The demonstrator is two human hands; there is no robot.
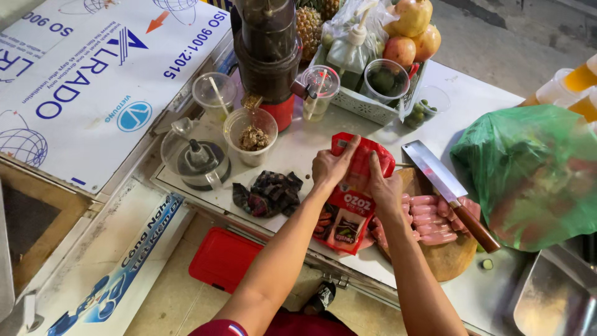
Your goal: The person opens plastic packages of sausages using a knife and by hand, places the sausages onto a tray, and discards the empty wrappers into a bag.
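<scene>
Head view first: we look down at a white desk [292, 155] crowded with food things, and we hold a red plastic packet [352, 198] with both hands over its front edge. Our left hand [331, 165] grips the packet's upper left corner, fingers [349, 149] pinching the top seam; our right hand [384, 186] closes on the upper right side, thumb pressed against the packet's face. The packet hangs upright between them, its lower end overlapping a round wooden cutting board [449, 258]. On that board lie pink sausages [431, 227] in a row, just beside our right wrist, and a cleaver [443, 185] with a brown handle rests across the board's far side. Left of the packet sits a heap of dark chunks [271, 194], and beyond it a clear cup with brownish pulp [251, 135] stands under a dark juicer [268, 59]. A white basket [367, 102] holds cups and a bottle, with pomegranates [411, 30] piled behind. A green plastic bag [533, 174] bulges at the right. A red lid [225, 259] lies on the floor below the desk.
</scene>
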